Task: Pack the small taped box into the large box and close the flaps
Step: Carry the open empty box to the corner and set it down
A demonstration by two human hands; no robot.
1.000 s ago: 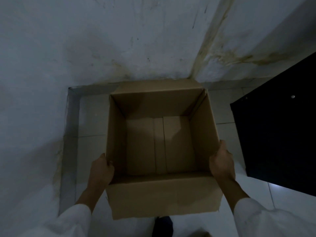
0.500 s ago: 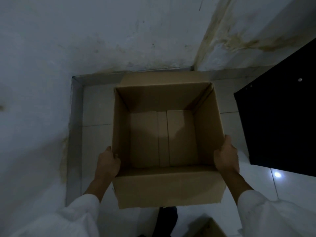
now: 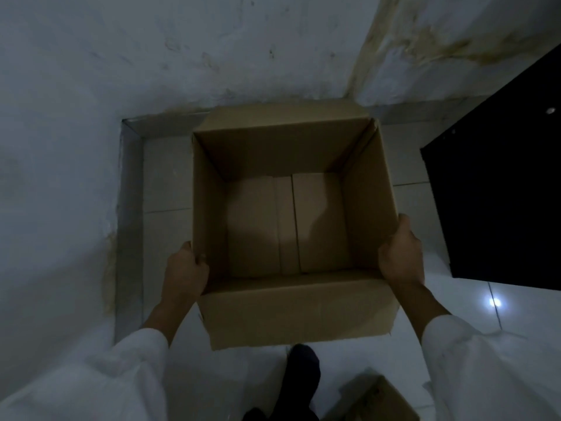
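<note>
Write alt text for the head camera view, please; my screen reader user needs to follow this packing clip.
Two bare hands, left hand and right hand, grip the side walls of a large open cardboard box that is empty, flaps up, over a pale tiled floor in a dim corner. A smaller cardboard box shows partly at the bottom edge, near a dark foot.

Left hand (image 3: 185,273) gripping w/ fingers curled, right hand (image 3: 401,253) likewise, both arms extended fwd, white sleeves.
</note>
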